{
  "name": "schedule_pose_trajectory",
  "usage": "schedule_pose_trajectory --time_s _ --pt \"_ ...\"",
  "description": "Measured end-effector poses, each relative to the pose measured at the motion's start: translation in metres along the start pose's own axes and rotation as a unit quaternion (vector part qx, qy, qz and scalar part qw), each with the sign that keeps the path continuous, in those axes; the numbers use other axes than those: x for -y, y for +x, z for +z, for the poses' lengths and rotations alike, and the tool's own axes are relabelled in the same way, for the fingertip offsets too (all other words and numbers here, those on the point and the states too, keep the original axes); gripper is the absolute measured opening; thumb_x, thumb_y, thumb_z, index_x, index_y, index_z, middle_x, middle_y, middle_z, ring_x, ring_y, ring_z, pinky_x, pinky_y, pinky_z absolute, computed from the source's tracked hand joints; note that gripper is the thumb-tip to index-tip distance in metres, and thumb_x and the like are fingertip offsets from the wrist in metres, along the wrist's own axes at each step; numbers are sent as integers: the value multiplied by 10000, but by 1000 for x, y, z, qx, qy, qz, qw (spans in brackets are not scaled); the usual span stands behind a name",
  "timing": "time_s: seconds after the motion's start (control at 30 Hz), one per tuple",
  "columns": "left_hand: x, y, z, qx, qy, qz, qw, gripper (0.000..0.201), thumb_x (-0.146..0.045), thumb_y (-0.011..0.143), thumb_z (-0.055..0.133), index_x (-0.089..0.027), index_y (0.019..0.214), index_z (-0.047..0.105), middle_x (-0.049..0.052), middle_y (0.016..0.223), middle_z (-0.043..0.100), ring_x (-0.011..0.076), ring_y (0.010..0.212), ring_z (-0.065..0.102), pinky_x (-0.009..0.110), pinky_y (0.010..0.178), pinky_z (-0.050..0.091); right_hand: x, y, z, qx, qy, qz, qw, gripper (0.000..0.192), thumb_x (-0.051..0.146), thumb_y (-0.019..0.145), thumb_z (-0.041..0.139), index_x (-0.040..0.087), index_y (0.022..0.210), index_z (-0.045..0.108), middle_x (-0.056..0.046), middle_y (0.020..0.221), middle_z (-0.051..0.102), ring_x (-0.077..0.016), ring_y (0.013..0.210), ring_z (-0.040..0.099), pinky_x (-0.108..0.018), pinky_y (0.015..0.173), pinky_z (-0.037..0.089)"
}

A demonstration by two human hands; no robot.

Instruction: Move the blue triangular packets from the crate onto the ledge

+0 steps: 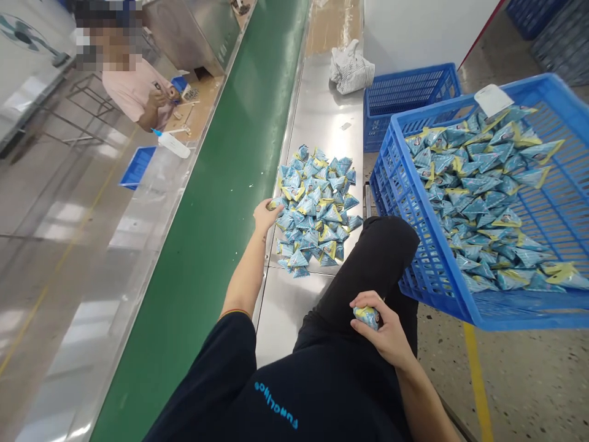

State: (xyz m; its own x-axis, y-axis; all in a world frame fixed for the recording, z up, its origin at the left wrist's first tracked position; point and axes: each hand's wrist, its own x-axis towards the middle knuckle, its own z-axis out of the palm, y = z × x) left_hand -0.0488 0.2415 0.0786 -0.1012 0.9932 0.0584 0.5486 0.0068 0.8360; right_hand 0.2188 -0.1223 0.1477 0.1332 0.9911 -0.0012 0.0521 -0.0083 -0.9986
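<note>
Two blue crates — packets perhaps a hundred.

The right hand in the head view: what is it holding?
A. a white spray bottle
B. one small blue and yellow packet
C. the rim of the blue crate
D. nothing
B: the right hand rests on the person's thigh, closed around one small blue and yellow packet, apart from the blue crate and from the pile of packets that the left hand touches.

- I'm looking at a factory packing line: a long green conveyor belt runs beside a steel tabletop.
- Blue plastic crates brim with identical snack packets.
- A co-worker stands across the belt.
</note>
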Motion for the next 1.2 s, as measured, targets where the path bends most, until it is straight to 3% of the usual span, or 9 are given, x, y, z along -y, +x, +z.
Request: schedule_pose_trajectory --time_s 0.27,0.37,0.47,0.6,0.67,0.87,1.03,1.1,1.2 --pt "-6 5 7 -33 -35 14 999 448 -545 600 957 -266 829 692 123 932 719 422 1187 643 703 1134 332 0 -4 -8 -39 -2 18 999 204 441 940 799 253 976 729 -86 998 697 -267 920 697 -384 784 600" --pt "-20 -59 -9 -67 -69 55 994 353 -548 740 861 -313 968 729 122 1098 720 348 1179 649 588 1103 419 -1 -1 -7 -67 19 38 997 208 449 953 788 253 990 726 -88 1022 684 -273 922 697 -392 751 614" --pt "-45 -162 -16 97 -139 102 980 406 -625 881 711 -289 1109 725 91 1105 712 296 1095 683 521 974 544 -2 6 3 -85 59 37 994 193 450 999 739 266 1054 720 -94 1109 659 -270 944 697 -392 724 635" --pt "-75 -282 0 330 -249 97 905 926 -750 660 873 -265 1404 610 167 1460 604 328 1247 672 458 930 619 -1 14 25 -80 91 -3 993 365 586 1066 574 276 1219 692 -128 1299 610 -310 1171 665 -459 917 650" --pt "-82 -304 9 338 -283 31 897 916 -701 741 852 -266 1473 515 167 1451 604 314 1257 668 469 996 601 2 17 34 -54 81 -18 995 505 662 1083 469 275 1356 646 -143 1411 582 -335 1341 590 -508 1097 571" --pt "-95 -257 -1 374 -212 2 903 701 -541 788 862 -233 1350 579 89 1162 700 302 1083 698 508 1015 578 7 17 43 88 48 -34 994 609 653 1116 393 335 1634 429 -96 1720 354 -313 1602 322 -535 1300 345" --pt "-109 -231 -6 418 -183 49 888 782 -552 761 881 -242 1396 546 97 1190 683 288 1071 692 478 999 584 -3 14 45 52 0 -37 998 588 588 1130 429 367 1673 377 -65 1763 273 -302 1638 226 -540 1303 343" --pt "-106 -219 -3 348 -203 56 913 691 -597 755 876 -257 1281 584 80 1092 696 263 968 703 446 908 605 -5 11 46 29 -9 -38 999 637 596 1123 446 360 1701 317 -72 1780 217 -319 1626 246 -544 1253 424" --pt "-98 -185 -1 83 -231 43 968 571 -725 842 731 -265 1146 581 15 894 639 185 745 650 357 740 584 -7 5 45 -10 5 -31 999 641 577 1127 448 354 1707 289 -99 1764 232 -323 1547 373 -511 1133 552"
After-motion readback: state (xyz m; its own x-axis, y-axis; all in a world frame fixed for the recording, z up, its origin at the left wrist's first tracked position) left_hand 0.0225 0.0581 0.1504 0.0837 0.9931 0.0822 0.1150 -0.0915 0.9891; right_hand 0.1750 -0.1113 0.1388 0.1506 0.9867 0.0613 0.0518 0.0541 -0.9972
